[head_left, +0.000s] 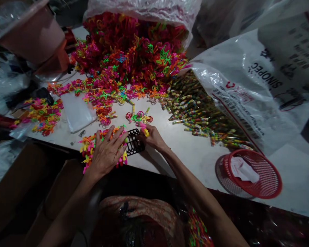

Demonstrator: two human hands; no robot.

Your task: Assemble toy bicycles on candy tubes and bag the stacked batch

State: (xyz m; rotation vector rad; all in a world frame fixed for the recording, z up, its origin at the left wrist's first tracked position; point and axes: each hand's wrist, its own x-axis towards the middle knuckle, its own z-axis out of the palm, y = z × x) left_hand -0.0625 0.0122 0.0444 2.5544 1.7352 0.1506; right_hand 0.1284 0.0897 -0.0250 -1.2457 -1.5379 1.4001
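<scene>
My left hand lies flat, fingers spread, over a bunch of bright small plastic pieces at the table's near edge. Just right of it sits a black slotted rack, partly covered by the pieces on its left. My right hand is at the rack's right side, its fingers pinched round a small pink-and-yellow plastic piece. Beyond the hands lies a little cluster of coloured plastic pieces with a patterned tube among them. The rack's left end is hidden.
A large heap of coloured plastic pieces spills from a clear bag at the back. Many patterned tubes spill from a white printed bag at right. A red basket holds white paper. Clear plastic bags lie left.
</scene>
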